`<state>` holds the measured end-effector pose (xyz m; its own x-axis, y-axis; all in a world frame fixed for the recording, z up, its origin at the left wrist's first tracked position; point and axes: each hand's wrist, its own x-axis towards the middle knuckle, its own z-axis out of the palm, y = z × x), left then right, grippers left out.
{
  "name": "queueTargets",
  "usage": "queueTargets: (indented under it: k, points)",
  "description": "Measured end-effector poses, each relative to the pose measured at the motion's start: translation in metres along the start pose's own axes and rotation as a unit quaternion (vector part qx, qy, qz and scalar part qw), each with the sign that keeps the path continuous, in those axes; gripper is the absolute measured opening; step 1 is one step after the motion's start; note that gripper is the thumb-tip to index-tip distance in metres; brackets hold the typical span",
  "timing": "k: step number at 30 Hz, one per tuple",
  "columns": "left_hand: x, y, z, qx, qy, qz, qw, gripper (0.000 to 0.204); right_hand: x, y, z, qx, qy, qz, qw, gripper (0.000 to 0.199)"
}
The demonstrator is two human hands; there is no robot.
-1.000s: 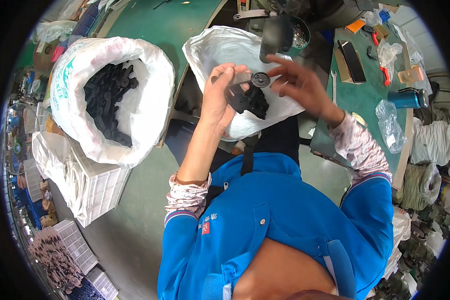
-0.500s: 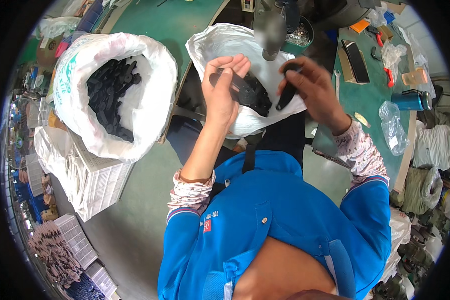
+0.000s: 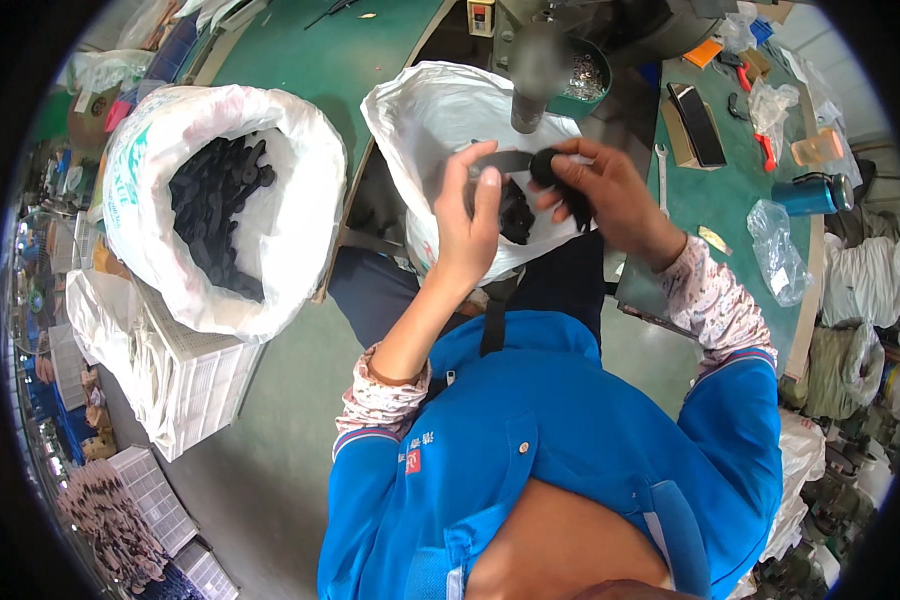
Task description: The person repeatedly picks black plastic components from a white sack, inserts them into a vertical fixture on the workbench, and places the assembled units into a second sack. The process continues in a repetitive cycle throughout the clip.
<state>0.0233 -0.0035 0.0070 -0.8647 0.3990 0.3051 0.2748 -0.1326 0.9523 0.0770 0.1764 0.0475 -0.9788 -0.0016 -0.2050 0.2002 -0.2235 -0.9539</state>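
Observation:
Over the open white bag (image 3: 402,118) in front of me, both hands meet at chest height. My left hand (image 3: 465,222) grips a flat black elongated piece (image 3: 508,160) between thumb and fingers. Its free end reaches toward my right hand (image 3: 620,195), whose fingers are closed on another black elongated piece (image 3: 574,190) with a rounded end. The two pieces touch or overlap; which one cannot be told. More black pieces (image 3: 515,215) lie in the bag under my hands, partly hidden by them.
At the left, a big white bag (image 3: 305,200) full of black pieces (image 3: 215,205) stands by a white crate (image 3: 205,375). A machine post (image 3: 530,100) and a green tub of small metal parts (image 3: 582,78) are ahead. A wrench (image 3: 662,175), phone (image 3: 698,125) and blue flask (image 3: 815,194) lie right.
My left hand has turned and moved slightly right and down. My right hand has come in toward it, bringing the two black pieces together. The head view has shifted slightly.

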Motion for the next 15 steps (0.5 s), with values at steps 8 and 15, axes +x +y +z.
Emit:
queueTargets:
  k: [8, 15]
  points:
    - [-0.019, 0.008, 0.001, -0.024, -0.203, -0.060, 0.977, 0.028, 0.037, -0.074, -0.022, -0.141, 0.067, -0.221, 0.963, 0.039]
    - [-0.018, 0.005, 0.001, -0.055, -0.137, -0.062, 0.987, 0.024, 0.070, -0.110, -0.020, -0.156, 0.053, -0.093, 0.982, 0.027]
